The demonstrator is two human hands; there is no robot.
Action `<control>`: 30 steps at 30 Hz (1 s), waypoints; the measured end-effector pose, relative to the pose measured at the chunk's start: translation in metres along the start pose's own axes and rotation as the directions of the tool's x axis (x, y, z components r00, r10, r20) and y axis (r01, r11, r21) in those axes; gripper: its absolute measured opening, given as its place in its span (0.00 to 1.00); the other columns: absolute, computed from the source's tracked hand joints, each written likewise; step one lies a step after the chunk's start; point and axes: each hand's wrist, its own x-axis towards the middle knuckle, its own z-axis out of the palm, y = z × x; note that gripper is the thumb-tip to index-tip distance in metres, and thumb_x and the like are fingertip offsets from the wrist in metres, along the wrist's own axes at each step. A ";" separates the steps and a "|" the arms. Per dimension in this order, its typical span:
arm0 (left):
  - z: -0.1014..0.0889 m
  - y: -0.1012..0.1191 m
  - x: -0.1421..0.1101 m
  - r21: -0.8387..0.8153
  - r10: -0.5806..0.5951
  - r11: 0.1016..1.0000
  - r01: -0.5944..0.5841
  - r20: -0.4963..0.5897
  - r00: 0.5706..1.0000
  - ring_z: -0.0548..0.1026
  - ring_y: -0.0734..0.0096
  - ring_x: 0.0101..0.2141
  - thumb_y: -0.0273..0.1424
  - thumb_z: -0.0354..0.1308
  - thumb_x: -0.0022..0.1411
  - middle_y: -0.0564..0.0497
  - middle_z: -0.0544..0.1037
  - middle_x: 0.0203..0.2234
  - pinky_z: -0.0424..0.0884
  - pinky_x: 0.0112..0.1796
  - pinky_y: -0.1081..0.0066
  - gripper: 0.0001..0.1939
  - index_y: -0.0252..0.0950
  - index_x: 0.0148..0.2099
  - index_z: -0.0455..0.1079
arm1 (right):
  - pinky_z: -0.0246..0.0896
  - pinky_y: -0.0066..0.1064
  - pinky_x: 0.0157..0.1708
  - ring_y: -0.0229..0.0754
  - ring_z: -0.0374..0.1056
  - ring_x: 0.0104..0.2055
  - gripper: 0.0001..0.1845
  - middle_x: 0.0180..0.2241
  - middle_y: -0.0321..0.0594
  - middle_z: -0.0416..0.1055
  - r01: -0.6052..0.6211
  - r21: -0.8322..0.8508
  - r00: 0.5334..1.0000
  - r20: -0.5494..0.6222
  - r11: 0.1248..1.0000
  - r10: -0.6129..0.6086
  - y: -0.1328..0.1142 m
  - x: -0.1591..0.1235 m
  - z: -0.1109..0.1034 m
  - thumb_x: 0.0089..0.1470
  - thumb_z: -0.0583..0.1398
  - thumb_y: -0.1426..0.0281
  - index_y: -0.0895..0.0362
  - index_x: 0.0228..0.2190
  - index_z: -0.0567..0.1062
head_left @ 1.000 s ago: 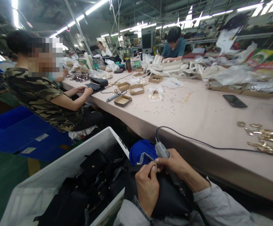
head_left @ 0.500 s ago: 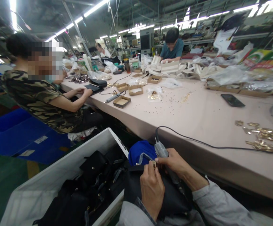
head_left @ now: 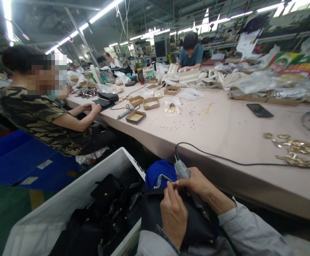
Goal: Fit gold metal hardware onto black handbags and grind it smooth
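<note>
L hand [head_left: 174, 215] is pinching a small, shiny gold-coloured metal fitting [head_left: 173, 185] btwn fingertips, over a smooth black leather-like bag [head_left: 197, 227] on the lap. R hand [head_left: 197, 183] grips a grey cylindrical corded tool [head_left: 182, 170], thumb nr the fitting. White rectangular labels [head_left: 45, 164] on a blue plastic bin [head_left: 61, 172]: can't read 'em from here.

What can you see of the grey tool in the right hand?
The tool is grey, slim and plastic-looking. The right hand holds it, partly hiding its middle. It tilts, and a black cord runs from its upper end onto the table. Its lower end slants over the black bag; whether they touch is unclear.
</note>
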 end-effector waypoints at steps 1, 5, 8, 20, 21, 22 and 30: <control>0.001 -0.001 -0.001 -0.002 0.008 1.000 -0.008 -0.006 1.000 0.85 0.53 0.37 0.19 0.49 0.70 0.30 0.82 0.41 0.82 0.35 0.64 0.18 0.16 0.59 0.67 | 0.63 0.27 0.17 0.42 0.71 0.22 0.11 0.24 0.43 0.78 0.001 0.002 1.000 0.001 1.000 -0.001 -0.001 0.000 0.001 0.41 0.69 0.69 0.60 0.26 0.74; 0.003 -0.006 -0.003 -0.059 0.007 0.998 -0.008 -0.017 1.000 0.85 0.53 0.38 0.20 0.49 0.70 0.29 0.83 0.43 0.82 0.36 0.65 0.19 0.17 0.59 0.68 | 0.62 0.26 0.16 0.40 0.70 0.21 0.11 0.23 0.43 0.78 -0.007 -0.011 1.000 -0.010 1.000 0.007 -0.003 -0.001 0.002 0.41 0.69 0.68 0.60 0.26 0.74; 0.004 -0.009 -0.004 -0.118 -0.020 0.993 0.018 -0.018 1.000 0.85 0.53 0.41 0.21 0.49 0.71 0.29 0.83 0.44 0.83 0.38 0.64 0.18 0.19 0.59 0.69 | 0.62 0.26 0.17 0.40 0.69 0.21 0.11 0.23 0.42 0.78 0.004 -0.028 1.000 -0.002 1.000 -0.004 -0.002 0.000 0.002 0.42 0.69 0.67 0.60 0.27 0.74; -0.005 -0.011 0.002 -0.232 -0.095 0.966 0.115 0.096 0.991 0.84 0.50 0.44 0.25 0.48 0.72 0.28 0.84 0.44 0.83 0.41 0.63 0.20 0.20 0.59 0.71 | 0.61 0.26 0.16 0.38 0.67 0.19 0.11 0.22 0.40 0.76 0.030 -0.060 1.000 -0.006 0.998 -0.030 -0.005 -0.002 0.003 0.42 0.68 0.67 0.60 0.26 0.73; -0.006 -0.011 0.003 -0.238 -0.094 0.964 0.117 0.103 0.990 0.84 0.50 0.45 0.25 0.48 0.72 0.28 0.83 0.44 0.83 0.41 0.63 0.20 0.19 0.59 0.71 | 0.61 0.26 0.16 0.38 0.67 0.19 0.11 0.22 0.40 0.76 0.029 -0.069 0.999 -0.015 0.997 -0.030 -0.005 -0.002 0.003 0.42 0.68 0.67 0.60 0.26 0.73; -0.006 -0.010 0.004 -0.239 -0.092 0.964 0.114 0.102 0.990 0.84 0.50 0.45 0.24 0.48 0.72 0.28 0.83 0.44 0.83 0.41 0.63 0.20 0.19 0.58 0.71 | 0.61 0.26 0.16 0.38 0.67 0.19 0.12 0.22 0.40 0.76 0.027 -0.074 0.999 -0.024 0.997 -0.029 -0.005 -0.002 0.003 0.42 0.68 0.67 0.59 0.27 0.73; -0.006 -0.011 0.003 -0.328 -0.139 0.932 0.156 0.073 0.988 0.86 0.56 0.36 0.26 0.47 0.72 0.32 0.85 0.43 0.83 0.39 0.66 0.20 0.23 0.58 0.72 | 0.61 0.26 0.16 0.37 0.66 0.19 0.10 0.21 0.39 0.75 0.049 -0.070 0.999 -0.012 0.996 -0.050 -0.005 -0.002 0.003 0.44 0.68 0.68 0.59 0.26 0.72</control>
